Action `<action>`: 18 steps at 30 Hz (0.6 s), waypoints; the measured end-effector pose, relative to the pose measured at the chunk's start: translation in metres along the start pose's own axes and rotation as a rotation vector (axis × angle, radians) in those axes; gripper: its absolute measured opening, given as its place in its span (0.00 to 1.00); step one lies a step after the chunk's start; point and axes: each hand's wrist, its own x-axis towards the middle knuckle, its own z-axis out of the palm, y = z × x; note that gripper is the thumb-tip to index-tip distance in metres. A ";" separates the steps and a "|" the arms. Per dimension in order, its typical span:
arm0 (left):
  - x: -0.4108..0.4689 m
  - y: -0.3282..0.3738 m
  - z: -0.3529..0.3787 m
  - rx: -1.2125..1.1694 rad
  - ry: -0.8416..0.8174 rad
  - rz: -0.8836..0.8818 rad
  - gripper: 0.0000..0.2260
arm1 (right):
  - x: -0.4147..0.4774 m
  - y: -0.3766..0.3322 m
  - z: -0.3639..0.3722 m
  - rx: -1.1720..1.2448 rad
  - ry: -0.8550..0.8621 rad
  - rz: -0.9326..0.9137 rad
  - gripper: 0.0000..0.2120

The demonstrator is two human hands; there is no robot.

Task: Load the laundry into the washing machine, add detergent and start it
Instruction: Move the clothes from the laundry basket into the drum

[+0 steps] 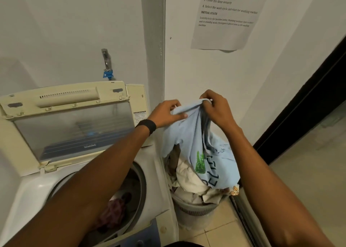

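Head view, one moment logged: a light blue shirt (pixel 189 140) is held up above the laundry basket (pixel 194 209), which stands on the tiled floor just beside the washing machine (pixel 33 194). The shirt's bunched top edge is pinched by both hands. The left hand (pixel 166 113) has thumb and fingers curled round the cloth, and the right hand (pixel 215 110) has its fingertips closed on the same edge close by; no finger is seen spread wide. The shirt's lower part hangs down onto the heap of pale clothes in the basket, so it is judged not fully lifted free. The machine's lid (pixel 71 123) is propped open against the wall and a dark reddish garment (pixel 116 211) is seen lying in the drum, so loading is judged partly done. Detergent is not seen anywhere in frame. Risks, as judged: other clothes could be dragged over the basket rim and dropped onto the floor if the hem is tangled with them. The shirt could be let slip into the gap between machine and basket if only a thin edge is pinched during the swing leftward. A trailing sleeve could be left draped over the drum rim and trapped when the lid is shut. The propped lid could be knocked down by the left forearm, which is stretched across the opening.
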 end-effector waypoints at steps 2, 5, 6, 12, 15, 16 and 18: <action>-0.009 -0.017 0.000 0.055 -0.048 -0.026 0.14 | 0.002 0.007 -0.009 0.003 0.087 0.064 0.10; -0.014 -0.027 -0.001 0.033 0.014 -0.042 0.14 | 0.002 0.014 -0.021 -0.017 0.040 0.140 0.12; -0.013 -0.025 -0.002 -0.008 0.041 -0.032 0.14 | 0.001 0.014 -0.024 -0.013 -0.085 0.138 0.14; 0.001 0.011 0.002 -0.148 -0.045 0.101 0.10 | -0.011 -0.005 0.010 -0.024 -0.551 0.071 0.30; 0.001 0.008 -0.003 -0.125 -0.070 0.100 0.11 | -0.009 0.003 0.013 -0.048 -0.319 0.047 0.08; -0.001 0.002 -0.006 -0.102 -0.069 0.078 0.11 | -0.008 0.007 0.009 -0.017 -0.272 0.044 0.05; -0.005 -0.011 -0.011 -0.081 -0.052 0.017 0.11 | -0.008 0.015 -0.003 0.017 -0.188 0.020 0.03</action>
